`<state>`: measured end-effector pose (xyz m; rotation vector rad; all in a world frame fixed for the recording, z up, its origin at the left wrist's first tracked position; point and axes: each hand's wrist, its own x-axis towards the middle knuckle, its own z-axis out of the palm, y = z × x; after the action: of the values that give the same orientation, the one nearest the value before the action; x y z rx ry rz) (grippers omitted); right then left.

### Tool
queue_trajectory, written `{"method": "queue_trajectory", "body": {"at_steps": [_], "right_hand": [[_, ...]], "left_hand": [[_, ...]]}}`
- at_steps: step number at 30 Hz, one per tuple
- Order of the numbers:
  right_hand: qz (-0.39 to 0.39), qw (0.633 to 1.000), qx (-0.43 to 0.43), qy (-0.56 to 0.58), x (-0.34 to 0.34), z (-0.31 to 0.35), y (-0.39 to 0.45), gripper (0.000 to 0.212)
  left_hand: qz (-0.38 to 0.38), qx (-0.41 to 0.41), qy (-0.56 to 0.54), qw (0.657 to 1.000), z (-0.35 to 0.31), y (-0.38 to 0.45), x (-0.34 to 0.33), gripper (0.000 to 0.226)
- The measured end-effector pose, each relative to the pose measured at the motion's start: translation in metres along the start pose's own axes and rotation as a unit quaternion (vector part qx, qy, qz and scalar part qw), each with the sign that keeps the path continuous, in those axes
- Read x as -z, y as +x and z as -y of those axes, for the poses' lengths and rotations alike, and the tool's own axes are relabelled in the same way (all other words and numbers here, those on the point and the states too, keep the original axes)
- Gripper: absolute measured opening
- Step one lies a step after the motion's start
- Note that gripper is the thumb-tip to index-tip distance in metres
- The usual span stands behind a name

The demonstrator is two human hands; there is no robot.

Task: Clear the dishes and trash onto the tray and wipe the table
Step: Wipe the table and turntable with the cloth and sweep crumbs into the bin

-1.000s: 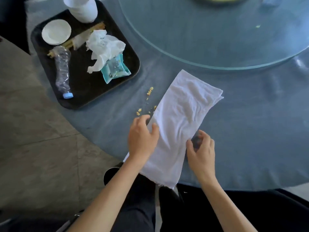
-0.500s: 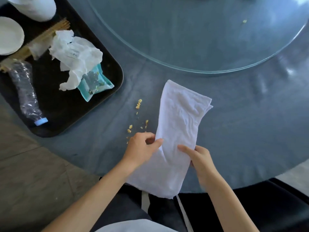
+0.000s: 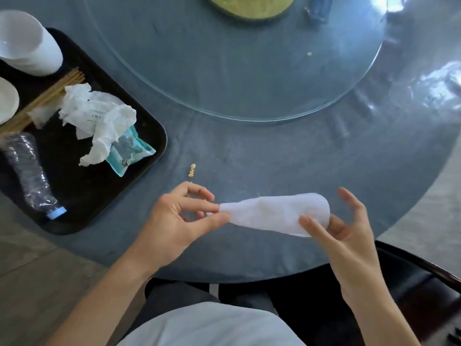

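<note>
1. The white cloth (image 3: 274,214) is held just above the worktop (image 3: 287,158) in the lower middle of the frame, folded into a long soft pad with rounded ends. The left hand (image 3: 182,218) pinches its left tip between thumb and fingers. The right hand (image 3: 341,233) cradles the right end with the thumb laid across the cloth and the other fingers spread loose.
2. The crumbs (image 3: 192,169) lie just above the left hand, near the tray (image 3: 149,126) (a few more seem half hidden by the fingers). A sweep toward the near edge could push them off the worktop onto the lap or floor.
3. The right hand's hold looks slack, so the fold may spring open once the cloth is pressed down.
4. One stray speck (image 3: 309,54) sits on the glass turntable (image 3: 249,78) in the upper middle and is easy to miss.
5. The worktop's blue covering looks matte and slightly creased, so crumbs may cling; the glass is smooth and glossy.
6. On the dark, round-cornered tray at left: crumpled tissue (image 3: 97,116), a teal wrapper (image 3: 128,151), a crushed clear bottle (image 3: 28,171), chopsticks (image 3: 47,96) and white cups (image 3: 25,43).
</note>
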<state>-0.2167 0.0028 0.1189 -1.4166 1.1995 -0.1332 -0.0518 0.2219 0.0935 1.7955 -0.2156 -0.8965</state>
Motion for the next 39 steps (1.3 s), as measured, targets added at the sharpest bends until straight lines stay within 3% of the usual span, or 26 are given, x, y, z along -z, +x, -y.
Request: {"method": "queue_trajectory", "body": {"at_steps": [2, 6, 8, 11, 16, 19, 23, 26, 29, 32, 36, 39], "right_hand": [[0.019, 0.999, 0.012, -0.030, 0.008, 0.007, 0.006, 0.071], [0.081, 0.988, 0.064, -0.113, 0.017, 0.018, 0.033, 0.046], [0.057, 0.973, 0.125, -0.184, 0.023, 0.026, 0.049, 0.050], [-0.032, 0.917, 0.251, -0.309, 0.034, 0.040, 0.071, 0.045], [-0.123, 0.862, 0.391, -0.298, 0.045, 0.029, 0.080, 0.019], [-0.100, 0.863, 0.360, -0.340, 0.037, -0.029, 0.087, 0.019], [0.052, 0.872, 0.281, -0.398, 0.029, -0.118, 0.094, 0.025], [0.087, 0.884, 0.211, -0.408, 0.032, -0.140, 0.089, 0.022], [0.106, 0.901, 0.211, -0.364, 0.041, -0.133, 0.090, 0.018], [0.114, 0.932, 0.209, -0.273, 0.047, -0.105, 0.100, 0.017], [0.076, 0.972, 0.136, -0.179, 0.030, -0.070, 0.131, 0.029], [0.053, 0.971, 0.094, -0.214, 0.005, -0.070, 0.164, 0.041]], "left_hand": [[-0.015, 0.001, -0.002, 1.000, -0.002, 0.010, -0.001, 0.014], [0.016, -0.029, 0.006, 0.999, -0.013, 0.043, -0.014, 0.012], [0.009, -0.060, 0.011, 0.998, -0.027, 0.059, -0.022, 0.012], [-0.021, -0.121, 0.025, 0.992, -0.052, 0.076, -0.030, 0.017], [-0.029, -0.233, 0.080, 0.969, -0.059, 0.079, -0.043, 0.027], [0.013, -0.240, 0.174, 0.955, -0.010, 0.080, -0.047, 0.028], [0.093, -0.157, 0.276, 0.944, 0.072, 0.074, -0.051, 0.014], [0.111, -0.162, 0.319, 0.927, 0.096, 0.058, -0.056, 0.004], [0.095, -0.177, 0.285, 0.937, 0.091, 0.053, -0.060, 0.008], [0.080, -0.141, 0.264, 0.951, 0.069, 0.064, -0.068, 0.004], [-0.040, -0.093, 0.201, 0.974, 0.051, 0.106, -0.083, 0.004], [-0.101, -0.024, 0.203, 0.974, 0.053, 0.140, -0.093, 0.012]]}}
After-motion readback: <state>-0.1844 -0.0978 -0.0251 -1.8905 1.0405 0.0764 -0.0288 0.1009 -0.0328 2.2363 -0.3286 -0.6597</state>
